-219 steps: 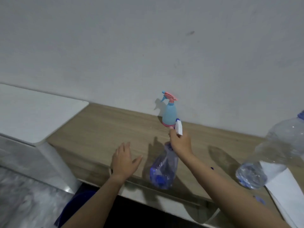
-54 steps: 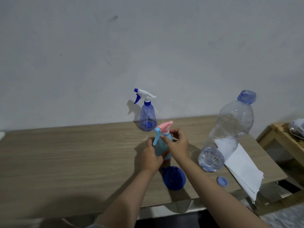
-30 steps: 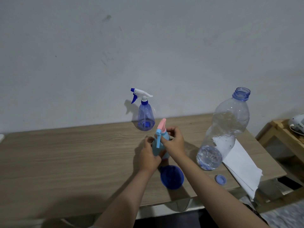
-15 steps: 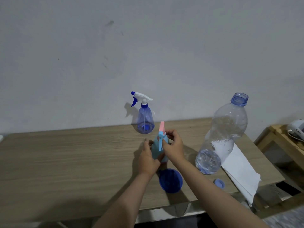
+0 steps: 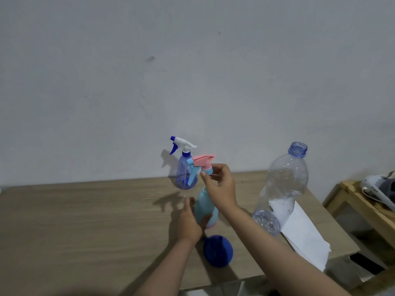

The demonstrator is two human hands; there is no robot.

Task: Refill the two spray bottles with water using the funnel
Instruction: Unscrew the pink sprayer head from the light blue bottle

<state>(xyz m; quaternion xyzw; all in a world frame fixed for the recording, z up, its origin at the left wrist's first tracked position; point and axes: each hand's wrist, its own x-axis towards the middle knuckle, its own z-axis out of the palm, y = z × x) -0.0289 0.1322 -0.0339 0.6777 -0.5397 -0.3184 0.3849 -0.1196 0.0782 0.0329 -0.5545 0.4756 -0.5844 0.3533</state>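
Left hand (image 5: 189,222) grips the light-blue plastic spray bottle (image 5: 204,207); right hand (image 5: 220,185) pinches its pink trigger head (image 5: 202,162), seemingly lifted free. Keep the bottle upright; raise the head straight.

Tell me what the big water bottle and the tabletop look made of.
Big water bottle: thin clear plastic, glossy; the paper behind it shows through and its wall looks dented. Tabletop: wood-grain surface, matt, possibly laminate rather than solid wood.

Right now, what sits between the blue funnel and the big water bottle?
Head view: the right forearm crosses that gap above the table; no object stands between the blue funnel and the water bottle.
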